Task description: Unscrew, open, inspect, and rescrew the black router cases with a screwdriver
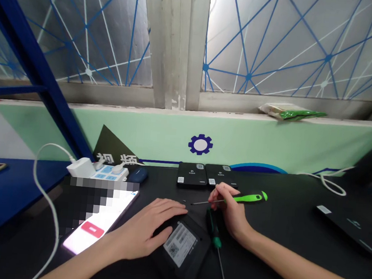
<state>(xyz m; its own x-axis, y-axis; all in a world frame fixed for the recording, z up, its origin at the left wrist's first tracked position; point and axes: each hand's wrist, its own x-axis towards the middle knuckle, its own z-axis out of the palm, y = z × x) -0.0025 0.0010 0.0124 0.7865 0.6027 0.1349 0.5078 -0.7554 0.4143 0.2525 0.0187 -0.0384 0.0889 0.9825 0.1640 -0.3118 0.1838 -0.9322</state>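
Note:
My left hand (149, 230) lies flat, fingers stretched out, on a black box-shaped device (183, 249) with a white label, near the front of the black mat. My right hand (228, 209) pinches a green-handled screwdriver (233, 199), held almost level with its thin shaft pointing left toward a tiny dark screw (184, 200) on the mat. A second green and black screwdriver (217, 243) rests on the mat under my right wrist, tip toward me.
A lit phone (98, 225) lies left of the device. Behind it sit a white power strip (99, 170) with a charger and cable, and a dark blue case (137, 174). Two black devices (207, 175) stand at the wall; another (355, 224) is at right.

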